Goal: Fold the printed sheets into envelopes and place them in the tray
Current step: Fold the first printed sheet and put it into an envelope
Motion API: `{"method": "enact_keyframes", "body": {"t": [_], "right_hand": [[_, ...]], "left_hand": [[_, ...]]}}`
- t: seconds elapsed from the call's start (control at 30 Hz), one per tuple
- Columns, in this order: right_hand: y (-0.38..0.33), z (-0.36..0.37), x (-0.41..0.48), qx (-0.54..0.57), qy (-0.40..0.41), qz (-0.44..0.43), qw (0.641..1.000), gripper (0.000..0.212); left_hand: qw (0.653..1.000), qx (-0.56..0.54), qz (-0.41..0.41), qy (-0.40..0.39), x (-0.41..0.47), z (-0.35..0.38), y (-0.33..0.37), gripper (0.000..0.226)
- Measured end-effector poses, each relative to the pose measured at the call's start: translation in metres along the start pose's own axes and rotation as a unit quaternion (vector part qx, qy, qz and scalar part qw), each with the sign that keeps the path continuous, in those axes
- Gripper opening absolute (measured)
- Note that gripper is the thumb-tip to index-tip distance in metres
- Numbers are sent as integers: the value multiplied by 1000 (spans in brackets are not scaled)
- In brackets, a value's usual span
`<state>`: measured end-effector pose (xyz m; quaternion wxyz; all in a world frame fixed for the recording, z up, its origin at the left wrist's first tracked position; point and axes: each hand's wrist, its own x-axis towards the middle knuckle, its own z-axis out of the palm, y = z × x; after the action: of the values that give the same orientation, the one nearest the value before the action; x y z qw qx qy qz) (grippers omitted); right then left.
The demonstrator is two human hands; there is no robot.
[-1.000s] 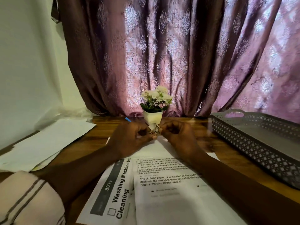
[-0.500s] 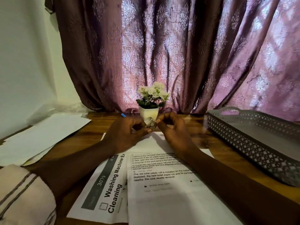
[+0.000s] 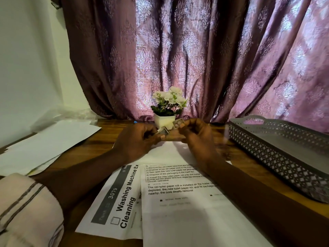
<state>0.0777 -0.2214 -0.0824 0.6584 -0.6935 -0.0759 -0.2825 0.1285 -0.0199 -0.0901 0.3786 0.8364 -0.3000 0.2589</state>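
Note:
Two printed sheets lie overlapped on the wooden table in front of me: one headed "Washing Machine" (image 3: 122, 198) below, and one with toilet-paper text (image 3: 187, 211) on top of it. Above their far end, my left hand (image 3: 137, 141) pinches a small grey-brown piece (image 3: 162, 131). A little higher and to the right, my right hand (image 3: 195, 134) pinches a second small pale piece (image 3: 178, 123). What these pieces are I cannot tell. The grey perforated tray (image 3: 270, 150) stands at the right, apart from both hands.
A white pot of white flowers (image 3: 164, 120) stands right behind my hands, against the purple curtain (image 3: 195, 59). A loose pile of blank sheets (image 3: 44, 141) lies at the left by the wall. A blue tip (image 3: 135, 122) shows behind my left hand.
My hands were joined on one small thing. Now they have drawn slightly apart, each with a small piece, and the right hand is a bit higher.

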Motion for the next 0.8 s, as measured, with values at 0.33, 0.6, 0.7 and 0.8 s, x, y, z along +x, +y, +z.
{"method": "enact_keyframes", "body": {"t": [0.33,0.6,0.7,0.8], "right_hand": [[-2,3,-8,-12,-81,49,995,10],[-2,10,-10,-130,-103,-17,986,10],[0,7,-3,-71,-49,34,996,12],[1,2,2,-43,-28,78,996,15]], "left_hand": [[998,5,51,-25,-1,0,5,36],[993,114,30,10,9,-11,3,42],[965,261,-14,10,13,-26,-11,42],[925,371,-81,-24,17,-31,-32,36]]}}
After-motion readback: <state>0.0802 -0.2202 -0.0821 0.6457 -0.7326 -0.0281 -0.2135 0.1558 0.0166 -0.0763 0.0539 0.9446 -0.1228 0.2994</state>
